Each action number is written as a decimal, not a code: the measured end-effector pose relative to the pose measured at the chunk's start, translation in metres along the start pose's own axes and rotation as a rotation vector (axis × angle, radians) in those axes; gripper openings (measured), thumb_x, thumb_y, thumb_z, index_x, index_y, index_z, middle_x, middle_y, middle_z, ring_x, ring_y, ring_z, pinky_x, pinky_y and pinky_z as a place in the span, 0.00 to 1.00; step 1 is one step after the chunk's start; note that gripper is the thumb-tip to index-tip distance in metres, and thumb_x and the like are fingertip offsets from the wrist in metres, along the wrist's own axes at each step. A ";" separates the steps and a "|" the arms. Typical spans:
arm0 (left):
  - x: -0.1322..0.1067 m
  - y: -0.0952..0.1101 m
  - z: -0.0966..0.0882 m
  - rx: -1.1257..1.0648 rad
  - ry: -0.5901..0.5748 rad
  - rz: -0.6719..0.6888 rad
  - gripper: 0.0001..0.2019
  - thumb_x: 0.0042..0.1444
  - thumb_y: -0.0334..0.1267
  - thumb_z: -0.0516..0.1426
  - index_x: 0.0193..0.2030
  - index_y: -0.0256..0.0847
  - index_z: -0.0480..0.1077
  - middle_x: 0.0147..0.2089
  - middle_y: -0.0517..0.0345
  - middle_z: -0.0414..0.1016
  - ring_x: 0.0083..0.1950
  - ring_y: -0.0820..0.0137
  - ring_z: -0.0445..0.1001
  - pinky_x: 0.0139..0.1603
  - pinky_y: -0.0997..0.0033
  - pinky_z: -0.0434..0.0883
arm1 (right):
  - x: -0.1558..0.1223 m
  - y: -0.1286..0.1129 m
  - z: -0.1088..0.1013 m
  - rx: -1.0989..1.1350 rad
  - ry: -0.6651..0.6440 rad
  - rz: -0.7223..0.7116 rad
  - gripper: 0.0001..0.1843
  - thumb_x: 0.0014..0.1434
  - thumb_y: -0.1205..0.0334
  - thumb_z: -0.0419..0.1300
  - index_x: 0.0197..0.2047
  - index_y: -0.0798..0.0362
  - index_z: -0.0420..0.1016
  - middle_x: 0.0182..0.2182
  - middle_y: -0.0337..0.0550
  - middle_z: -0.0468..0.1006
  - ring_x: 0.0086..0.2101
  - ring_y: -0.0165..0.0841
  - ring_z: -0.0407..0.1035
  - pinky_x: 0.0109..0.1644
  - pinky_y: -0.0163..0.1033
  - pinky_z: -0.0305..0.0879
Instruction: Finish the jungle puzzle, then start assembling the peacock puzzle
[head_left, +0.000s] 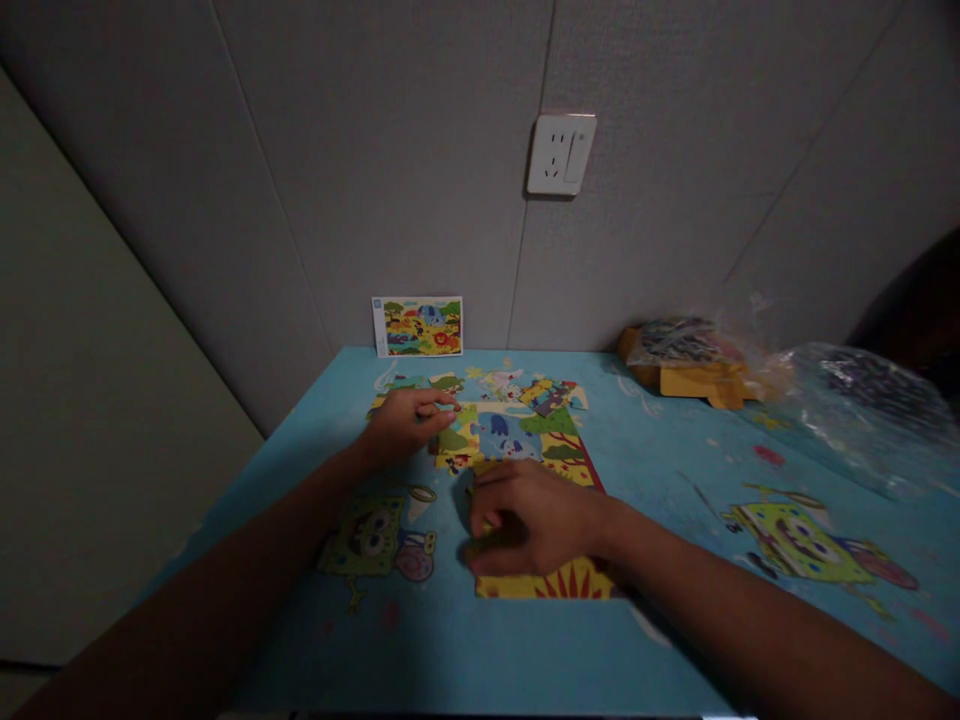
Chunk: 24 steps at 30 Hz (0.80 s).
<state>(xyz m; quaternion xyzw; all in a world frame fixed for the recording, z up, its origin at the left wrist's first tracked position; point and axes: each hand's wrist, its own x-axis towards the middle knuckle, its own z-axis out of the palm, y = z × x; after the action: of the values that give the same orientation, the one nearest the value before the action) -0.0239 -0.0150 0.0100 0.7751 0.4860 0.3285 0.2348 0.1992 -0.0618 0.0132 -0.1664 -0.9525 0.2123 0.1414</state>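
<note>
A partly assembled jigsaw puzzle (559,445) lies on the table, showing a blue elephant, green trees and yellow ground. My left hand (409,425) rests at its upper left edge. The thumb and index finger point right, a little apart, with no piece visible between them. Over the puzzle's lower left part is my right hand (525,515), its fingers curled toward the thumb. Something yellow-green shows between them and looks like a puzzle piece, though the hand mostly covers it. Loose puzzle pieces (551,395) lie along the far side of the puzzle, some overlapping.
A picture card (418,327) of the animal scene leans against the wall at the back. An orange-brown box (709,382) and crumpled clear plastic wrapping (862,410) occupy the right rear. The blue tablecloth (420,640) bears cartoon prints. A wall socket (561,155) is above.
</note>
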 end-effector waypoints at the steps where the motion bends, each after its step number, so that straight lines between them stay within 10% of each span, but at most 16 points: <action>1: 0.000 0.001 0.001 -0.009 -0.027 0.005 0.16 0.54 0.45 0.55 0.41 0.34 0.75 0.19 0.65 0.70 0.23 0.74 0.66 0.28 0.76 0.63 | 0.000 0.002 -0.001 0.009 0.082 0.038 0.14 0.53 0.51 0.64 0.31 0.52 0.70 0.27 0.36 0.70 0.28 0.29 0.64 0.34 0.36 0.59; 5: -0.003 0.007 0.002 -0.087 -0.181 -0.007 0.15 0.53 0.46 0.56 0.35 0.34 0.72 0.14 0.71 0.55 0.17 0.79 0.52 0.21 0.78 0.51 | 0.000 0.007 -0.005 -0.054 0.401 0.161 0.25 0.50 0.53 0.68 0.50 0.52 0.68 0.46 0.48 0.69 0.44 0.39 0.66 0.47 0.44 0.64; 14: -0.009 0.014 -0.006 -0.293 -0.554 -0.089 0.14 0.53 0.48 0.57 0.29 0.37 0.68 0.13 0.69 0.56 0.15 0.79 0.52 0.16 0.79 0.49 | 0.001 -0.002 -0.004 -0.102 0.301 0.116 0.24 0.50 0.53 0.68 0.48 0.55 0.71 0.46 0.50 0.72 0.47 0.41 0.66 0.51 0.47 0.65; 20: -0.008 0.012 -0.002 0.195 -0.107 0.308 0.12 0.58 0.41 0.55 0.30 0.38 0.74 0.25 0.58 0.74 0.29 0.71 0.71 0.38 0.71 0.68 | 0.002 -0.023 0.002 -0.173 0.053 0.031 0.23 0.46 0.46 0.69 0.37 0.56 0.77 0.34 0.45 0.75 0.41 0.40 0.68 0.48 0.44 0.64; 24: -0.008 0.000 0.000 0.262 -0.202 0.497 0.16 0.57 0.42 0.57 0.50 0.39 0.74 0.56 0.45 0.73 0.58 0.58 0.69 0.60 0.55 0.64 | 0.003 -0.024 0.005 -0.172 0.035 0.018 0.21 0.48 0.44 0.67 0.34 0.56 0.78 0.34 0.46 0.74 0.43 0.41 0.67 0.50 0.44 0.62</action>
<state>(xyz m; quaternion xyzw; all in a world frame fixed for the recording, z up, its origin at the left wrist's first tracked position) -0.0263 -0.0224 0.0077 0.9228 0.2939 0.2315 0.0922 0.1885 -0.0830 0.0208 -0.1902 -0.9630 0.1280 0.1414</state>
